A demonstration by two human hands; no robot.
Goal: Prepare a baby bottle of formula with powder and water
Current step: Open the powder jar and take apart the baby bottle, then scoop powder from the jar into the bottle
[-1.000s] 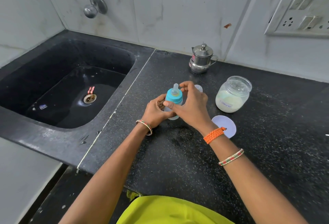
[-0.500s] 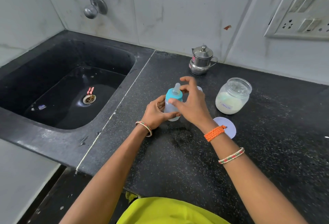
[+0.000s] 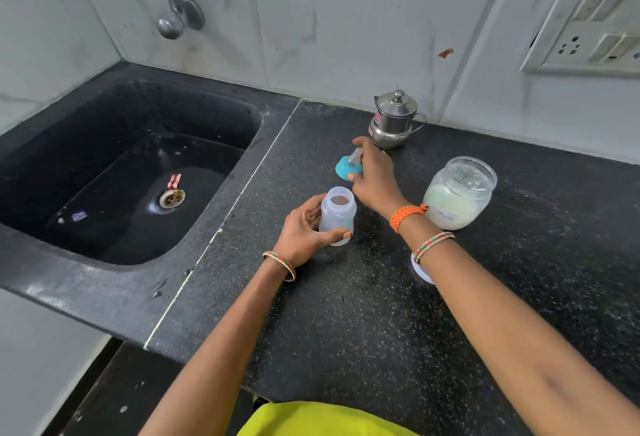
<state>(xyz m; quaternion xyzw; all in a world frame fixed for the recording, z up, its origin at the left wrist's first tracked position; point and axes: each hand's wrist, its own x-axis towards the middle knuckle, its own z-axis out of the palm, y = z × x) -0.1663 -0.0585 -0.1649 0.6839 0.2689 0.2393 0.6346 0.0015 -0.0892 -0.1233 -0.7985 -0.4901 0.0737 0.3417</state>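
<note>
A small clear baby bottle (image 3: 337,214) stands upright on the black counter (image 3: 363,314) with its mouth uncovered. My left hand (image 3: 304,231) is wrapped around its body. My right hand (image 3: 372,176) holds the teal screw ring with its clear nipple (image 3: 346,165) just behind the bottle, tilted and low over the counter. To the right stands an open glass jar (image 3: 457,193) with white formula powder in its lower half. The jar's white lid (image 3: 420,269) lies flat on the counter, partly hidden under my right forearm.
A lidded steel pot (image 3: 394,120) stands at the back by the wall. The black sink (image 3: 128,172) with a tap (image 3: 173,10) above it lies to the left, beyond a seam in the counter. A switch and socket plate (image 3: 588,20) is on the wall at right.
The teal nipple cap has come off the bottle. My right hand has carried it back and away from the bottle. My left hand has kept its hold on the bottle.
</note>
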